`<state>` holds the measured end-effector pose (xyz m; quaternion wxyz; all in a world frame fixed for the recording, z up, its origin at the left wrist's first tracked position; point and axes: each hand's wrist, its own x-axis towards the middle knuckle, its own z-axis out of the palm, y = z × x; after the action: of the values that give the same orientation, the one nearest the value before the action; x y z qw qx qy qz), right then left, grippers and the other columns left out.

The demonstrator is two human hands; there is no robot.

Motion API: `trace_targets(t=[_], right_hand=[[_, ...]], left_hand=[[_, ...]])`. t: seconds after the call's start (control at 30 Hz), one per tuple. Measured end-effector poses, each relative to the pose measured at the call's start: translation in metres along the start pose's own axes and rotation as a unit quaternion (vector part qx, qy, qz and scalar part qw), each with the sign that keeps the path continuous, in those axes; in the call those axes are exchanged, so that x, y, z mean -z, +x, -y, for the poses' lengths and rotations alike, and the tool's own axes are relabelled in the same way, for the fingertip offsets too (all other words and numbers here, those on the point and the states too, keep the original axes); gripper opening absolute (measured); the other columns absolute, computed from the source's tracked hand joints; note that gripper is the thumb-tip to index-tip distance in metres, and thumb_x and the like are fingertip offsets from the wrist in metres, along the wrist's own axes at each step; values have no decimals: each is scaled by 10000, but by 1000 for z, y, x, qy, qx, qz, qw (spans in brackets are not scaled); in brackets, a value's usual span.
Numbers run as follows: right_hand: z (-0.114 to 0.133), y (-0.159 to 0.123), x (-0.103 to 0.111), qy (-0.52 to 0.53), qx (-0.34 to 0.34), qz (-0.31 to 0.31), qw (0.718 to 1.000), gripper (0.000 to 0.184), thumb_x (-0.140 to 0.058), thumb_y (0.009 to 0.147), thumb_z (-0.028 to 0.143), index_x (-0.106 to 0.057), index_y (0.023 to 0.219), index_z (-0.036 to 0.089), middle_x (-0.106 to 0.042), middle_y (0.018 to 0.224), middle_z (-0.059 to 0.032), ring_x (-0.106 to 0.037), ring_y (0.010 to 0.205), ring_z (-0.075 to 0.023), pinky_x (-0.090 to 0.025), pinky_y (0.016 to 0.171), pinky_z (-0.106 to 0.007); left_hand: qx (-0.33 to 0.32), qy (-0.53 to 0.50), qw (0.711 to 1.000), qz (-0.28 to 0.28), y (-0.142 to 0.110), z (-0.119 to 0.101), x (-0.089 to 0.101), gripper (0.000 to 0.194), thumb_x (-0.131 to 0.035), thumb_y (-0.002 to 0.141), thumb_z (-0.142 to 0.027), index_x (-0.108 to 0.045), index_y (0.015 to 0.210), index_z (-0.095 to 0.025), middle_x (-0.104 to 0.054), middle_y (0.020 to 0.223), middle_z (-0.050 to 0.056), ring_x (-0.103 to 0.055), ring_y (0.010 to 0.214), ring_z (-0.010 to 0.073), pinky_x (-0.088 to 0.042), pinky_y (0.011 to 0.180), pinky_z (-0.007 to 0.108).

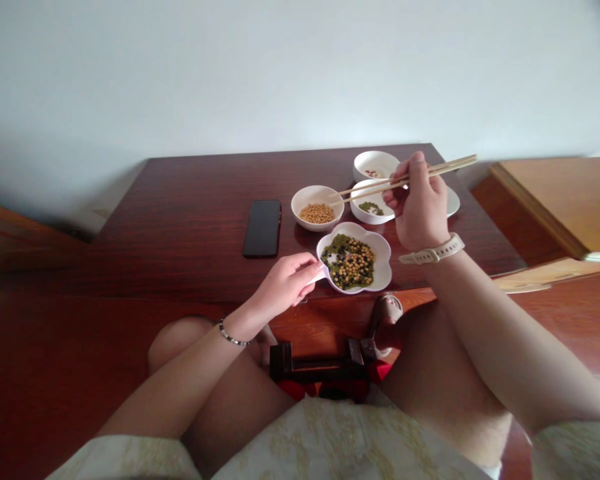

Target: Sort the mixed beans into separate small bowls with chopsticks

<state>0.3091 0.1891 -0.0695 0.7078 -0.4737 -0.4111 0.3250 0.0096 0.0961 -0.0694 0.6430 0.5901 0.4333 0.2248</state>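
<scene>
Our left hand [290,283] pinches the handle [319,277] of the scalloped, glossy dish [383,272] near the table [195,200] edge; green, black and tan beans [353,263] lie in it. Our right hand [423,207] holds slim, pale chopsticks [453,165], tips apart at the round bowl [300,199] of tan beans [317,213]; whether they grip one, we cannot tell. We judge this a reaching step; small, hard-looking rounds call for a light, even pinch.

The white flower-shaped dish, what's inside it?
The white flower-shaped dish holds small green, black and tan beans. They cover part of its bottom, so I can't tell what lies under them.
</scene>
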Motion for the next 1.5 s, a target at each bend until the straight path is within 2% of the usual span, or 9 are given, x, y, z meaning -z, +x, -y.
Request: trace_targets(t=[0.17,0.27,0.43,0.57,0.73,0.97,1.13,1.33,1.5], right_hand=[[10,-4,18,-9,-6,-3,1000,611,-882,1154,796,-690,876,288,-595,766,17,-622,591,-150,-444,480,-276],[19,-10,30,0,-25,24,999,588,-936,1159,721,-713,857,267,-590,741,21,-582,580,-123,-407,470,-243],[33,-22,49,-64,-90,108,988,662,-973,1105,837,-750,876,257,-648,711,13,-552,543,-111,-400,438,-229],[36,-29,57,-115,-99,138,979,703,-963,1059,926,-791,860,274,-621,642,-2,-551,526,-148,-408,430,-268],[31,-32,63,-144,-82,136,977,707,-934,1059,961,-789,864,298,-653,668,-17,-606,551,-189,-457,441,-306],[29,-32,64,-156,-80,172,969,767,-871,1073,1018,-780,886,279,-714,653,-35,-595,540,-174,-477,472,-303],[29,-33,63,-171,-76,169,968,805,-848,1047,1068,-768,875,286,-705,637,-20,-594,522,-175,-495,467,-314],[30,-34,62,-161,-74,160,971,762,-884,1068,1007,-776,875,278,-707,629,-17,-605,540,-176,-488,468,-292],[31,-34,61,-161,-69,163,971,793,-882,1034,1050,-770,861,284,-702,624,-17,-593,533,-174,-489,466,-302]], left_hand=[[-5,7,1000,-2,0,-2,1,421,-748,1261,-580,-658,989,-271,-524,704,-84,-417,562,125,-307,573,309],[-7,13,1000,0,0,-1,1,418,-735,1268,-572,-646,992,-270,-514,705,-91,-421,567,121,-309,575,302],[-5,7,1000,1,2,0,0,425,-751,1267,-581,-654,990,-274,-512,706,-85,-413,574,125,-301,576,309],[-4,-2,1000,3,2,-1,-1,440,-761,1263,-581,-660,965,-274,-516,710,-75,-410,581,131,-294,592,319],[-2,-1,1000,4,3,-2,-2,458,-774,1257,-618,-662,971,-279,-516,711,-66,-409,589,145,-289,596,323],[8,5,1000,15,4,-3,-1,402,-762,1254,-563,-690,987,-272,-530,709,-68,-430,578,135,-309,579,309],[-1,1,1000,6,3,-3,-3,416,-770,1254,-569,-679,978,-271,-519,708,-76,-414,583,131,-293,583,302],[2,-3,1000,0,2,-4,-3,438,-798,1232,-601,-668,967,-277,-527,710,-68,-420,584,141,-299,587,318],[-1,-13,1000,2,2,-5,-4,402,-837,1207,-547,-680,955,-276,-525,707,-69,-415,579,135,-299,591,318]])
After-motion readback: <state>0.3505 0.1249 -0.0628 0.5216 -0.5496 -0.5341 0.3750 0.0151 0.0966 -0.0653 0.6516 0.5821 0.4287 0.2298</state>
